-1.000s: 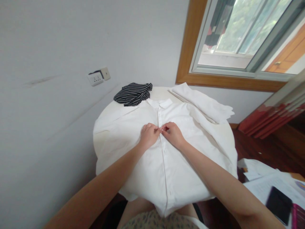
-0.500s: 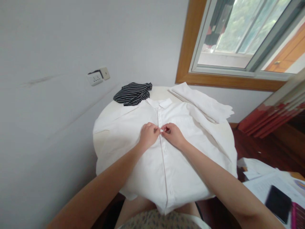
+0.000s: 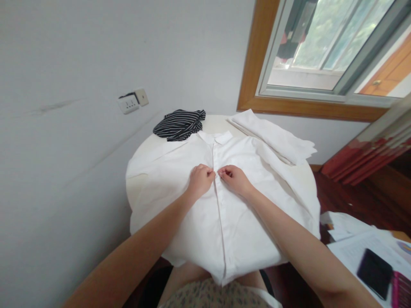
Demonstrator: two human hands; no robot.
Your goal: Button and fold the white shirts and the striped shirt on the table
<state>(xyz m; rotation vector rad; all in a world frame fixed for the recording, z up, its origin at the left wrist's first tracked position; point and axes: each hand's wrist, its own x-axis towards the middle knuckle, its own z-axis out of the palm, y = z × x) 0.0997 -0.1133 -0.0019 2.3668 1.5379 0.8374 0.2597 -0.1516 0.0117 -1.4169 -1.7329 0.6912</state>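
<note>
1. The round pale surface (image 3: 134, 190) stands against the wall under the window (image 3: 321, 47), and cloth covers most of it.
2. The white shirt (image 3: 224, 222) is spread front-up across it. The collar (image 3: 218, 138) lies at the far side and the hem hangs over the near edge toward the person's lap.
3. A folded white garment (image 3: 272, 136) lies at the far right, touching the shirt's shoulder. A smaller striped garment (image 3: 180, 124) sits bunched at the far left, just beside the collar.
4. The left hand (image 3: 199, 180) and the right hand (image 3: 235, 179) rest on the shirt's chest, one on each side of the button strip (image 3: 219, 205).
5. Each grip is closed, with the fingers curled under and the tips nipping the shirt's cloth at the strip's edge below the collar.
6. A second ago the fingertips met, with a small white bit showing between them. Now the tips sit slightly apart, that bit is gone from sight, and the strip runs flat between them. From here that spot looks joined, though it is too small to be sure.
7. So the shirt lies directly under both grips. The point they hold is on its centre line, nearer the collar than the hem.
</note>
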